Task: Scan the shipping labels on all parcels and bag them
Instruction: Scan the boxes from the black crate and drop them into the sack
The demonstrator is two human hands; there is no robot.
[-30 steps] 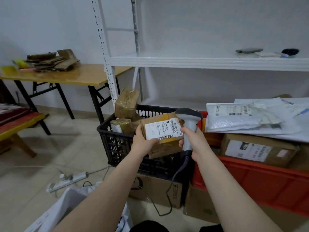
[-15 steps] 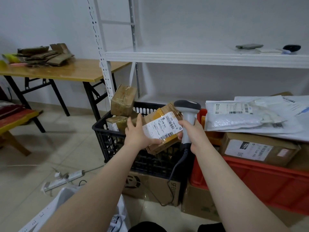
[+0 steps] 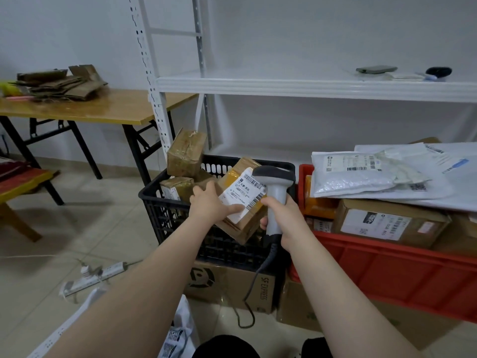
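Mid-task, lots left. Your L hand [image 3: 210, 205] holds a taped parcel [image 3: 244, 228] above the black crate's [image 3: 167, 223] near-right corner, label [image 3: 242, 195] facing you. R hand [image 3: 286, 218] is wrapped round the scanner [image 3: 275, 195] grip, head just beside the label; scan prob in progress, no beam visible. To do: boxes [image 3: 185, 156] in crate, carton [image 3: 387, 223] + mailers [image 3: 356, 177] in red bin [image 3: 400, 275]. White bag [image 3: 180, 329] by your knees waits.

parcel [image 3: 245, 228]: brown box, tilted; label [image 3: 244, 192] white, upward | scanner [image 3: 275, 200]: upright, touching
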